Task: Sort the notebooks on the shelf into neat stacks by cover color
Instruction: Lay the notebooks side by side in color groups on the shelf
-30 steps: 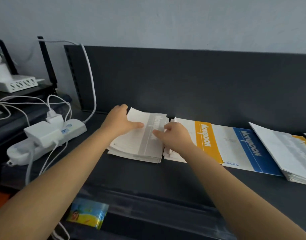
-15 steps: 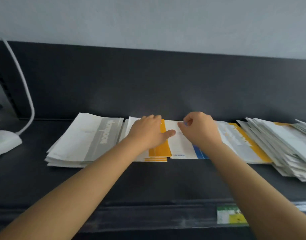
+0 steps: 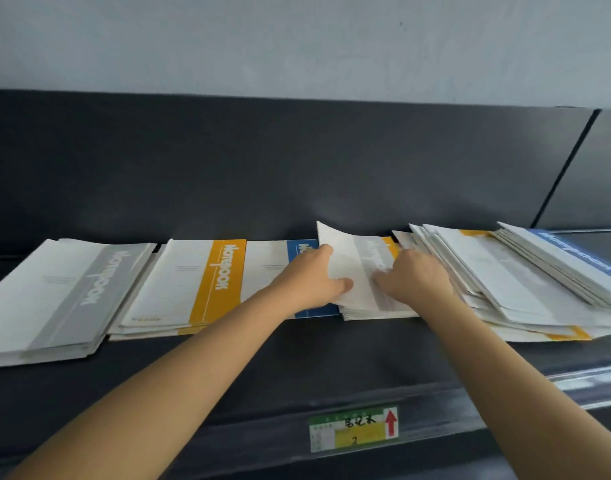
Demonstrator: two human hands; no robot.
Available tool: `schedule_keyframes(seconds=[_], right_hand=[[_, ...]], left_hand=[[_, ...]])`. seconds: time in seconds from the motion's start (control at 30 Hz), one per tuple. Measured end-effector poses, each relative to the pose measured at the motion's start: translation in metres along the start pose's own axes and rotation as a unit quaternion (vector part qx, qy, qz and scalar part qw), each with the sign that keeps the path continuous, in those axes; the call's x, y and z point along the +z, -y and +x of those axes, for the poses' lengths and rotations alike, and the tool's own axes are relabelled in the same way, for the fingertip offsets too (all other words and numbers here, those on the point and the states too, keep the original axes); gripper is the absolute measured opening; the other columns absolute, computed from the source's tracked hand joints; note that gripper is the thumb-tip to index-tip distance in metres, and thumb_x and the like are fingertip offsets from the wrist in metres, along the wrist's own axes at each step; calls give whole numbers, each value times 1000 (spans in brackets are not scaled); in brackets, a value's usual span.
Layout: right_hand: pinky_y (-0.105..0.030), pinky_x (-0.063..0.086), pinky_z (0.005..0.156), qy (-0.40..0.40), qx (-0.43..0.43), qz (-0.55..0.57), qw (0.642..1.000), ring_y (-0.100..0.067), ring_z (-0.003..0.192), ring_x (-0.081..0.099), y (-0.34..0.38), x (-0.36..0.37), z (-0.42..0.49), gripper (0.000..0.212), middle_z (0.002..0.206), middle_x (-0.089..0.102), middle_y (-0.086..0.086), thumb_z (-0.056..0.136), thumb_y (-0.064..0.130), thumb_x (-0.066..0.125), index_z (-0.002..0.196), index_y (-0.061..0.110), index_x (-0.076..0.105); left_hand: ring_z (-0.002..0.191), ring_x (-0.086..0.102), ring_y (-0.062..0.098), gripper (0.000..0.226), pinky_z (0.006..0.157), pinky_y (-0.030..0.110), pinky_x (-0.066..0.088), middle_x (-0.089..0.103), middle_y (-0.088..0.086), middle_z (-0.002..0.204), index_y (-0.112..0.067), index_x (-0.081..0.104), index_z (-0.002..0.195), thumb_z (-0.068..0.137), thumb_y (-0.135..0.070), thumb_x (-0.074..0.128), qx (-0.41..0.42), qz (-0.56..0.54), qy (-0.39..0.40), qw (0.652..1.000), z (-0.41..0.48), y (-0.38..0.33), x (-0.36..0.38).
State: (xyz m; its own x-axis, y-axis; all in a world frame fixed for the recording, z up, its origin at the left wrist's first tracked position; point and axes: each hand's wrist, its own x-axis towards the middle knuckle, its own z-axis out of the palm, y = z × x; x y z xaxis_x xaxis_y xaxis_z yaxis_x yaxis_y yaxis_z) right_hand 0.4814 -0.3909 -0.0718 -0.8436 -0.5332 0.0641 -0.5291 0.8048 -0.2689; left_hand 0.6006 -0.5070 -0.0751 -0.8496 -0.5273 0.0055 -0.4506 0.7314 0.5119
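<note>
Four groups of notebooks lie in a row on the dark grey metal shelf [image 3: 331, 358]. Farthest left is one stack of white notebooks with grey bands [image 3: 65, 296], its edges fairly even. Just beside it sits one stack of white notebooks with yellow bands [image 3: 193, 285], with a couple of lower covers poking out at the front. Next comes a white notebook with a blue band [image 3: 267, 268], half hidden by the left forearm; how many lie under it I cannot tell. At the right sprawls one loose, fanned pile of mixed notebooks [image 3: 505, 282], with yellow showing at its front edge and one blue-banded cover [image 3: 574, 254] on top at the far end.

Between the blue one and that pile, both hands are on a single white notebook with a pale grey band [image 3: 357, 271]. Its left edge is tilted up off the thin stack beneath. The left hand [image 3: 307, 278] grips that raised edge, thumb on the cover and fingers curled behind it. The right hand [image 3: 415, 282] lies on the banded side with bent fingers. It is blurred, so I cannot tell whether it pinches or only presses.

One green-and-yellow price label with a red arrow [image 3: 354, 429] sits in the shelf's front rail.
</note>
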Motion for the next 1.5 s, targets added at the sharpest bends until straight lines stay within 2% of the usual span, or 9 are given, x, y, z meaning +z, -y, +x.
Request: schedule_keyframes(seconds=[0.13,0.3,0.43,0.57,0.7,0.97,1.13,1.33,1.5], right_hand=[[-26,25,45,11,-30,61,998,-15,56,42,14,1,4,31,64,44,2,85,33,59,72,11,42],[-31,35,64,-26,-117,98,988,-26,83,48,62,4,-11,42,99,56,-7,92,37,50,121,9,40],[-30,36,78,8,-156,181,971,-29,110,50,111,14,-23,54,127,46,-10,90,38,55,131,8,38],[-30,38,75,53,-186,212,958,-26,112,52,167,27,-40,55,129,50,-8,90,37,57,134,9,37],[-27,40,73,78,-222,221,947,-25,106,54,221,42,-63,47,120,57,-8,89,25,59,129,7,42],[-28,48,74,114,-249,256,927,-22,99,55,297,75,-101,44,117,58,-8,87,13,62,128,9,47],[-21,37,74,118,-236,222,939,-20,112,53,311,87,-106,45,125,56,-4,89,21,62,131,12,50],[-21,37,77,101,-257,197,941,-19,113,52,298,84,-106,41,124,58,-2,90,26,61,129,15,54],[-18,36,75,3,-220,217,951,-12,93,54,243,65,-90,34,118,62,-2,90,25,63,122,12,60]], left_hand=[[118,49,19,61,76,21,44,45,4,143,-17,34,148,93,-16,61,-19,-162,-65,984,-1,6,-12],[125,44,11,58,79,16,41,46,-2,141,-23,44,141,90,-3,64,-43,-262,-149,953,-21,41,-38],[126,42,7,59,81,18,41,47,-6,141,-27,47,138,88,-2,65,-64,-262,-183,945,-48,86,-71],[125,44,7,62,97,27,44,49,-4,139,-21,47,139,86,4,65,-99,-271,-201,936,-82,131,-106],[114,48,11,72,82,20,41,49,-3,130,-17,31,149,88,5,63,-156,-288,-197,924,-113,176,-137],[103,61,10,44,72,18,45,62,-19,97,-26,61,116,81,-4,74,-173,-139,-178,959,-152,257,-171],[138,26,25,62,108,38,27,41,-4,147,-25,46,141,85,-34,70,-229,98,-118,961,-149,275,-176],[137,27,26,62,106,36,27,39,-1,148,-25,44,142,83,-9,56,-215,125,-116,962,-141,257,-172],[141,18,21,54,107,34,22,40,-5,147,-23,49,137,85,-20,62,-119,145,-146,971,-122,221,-147]])
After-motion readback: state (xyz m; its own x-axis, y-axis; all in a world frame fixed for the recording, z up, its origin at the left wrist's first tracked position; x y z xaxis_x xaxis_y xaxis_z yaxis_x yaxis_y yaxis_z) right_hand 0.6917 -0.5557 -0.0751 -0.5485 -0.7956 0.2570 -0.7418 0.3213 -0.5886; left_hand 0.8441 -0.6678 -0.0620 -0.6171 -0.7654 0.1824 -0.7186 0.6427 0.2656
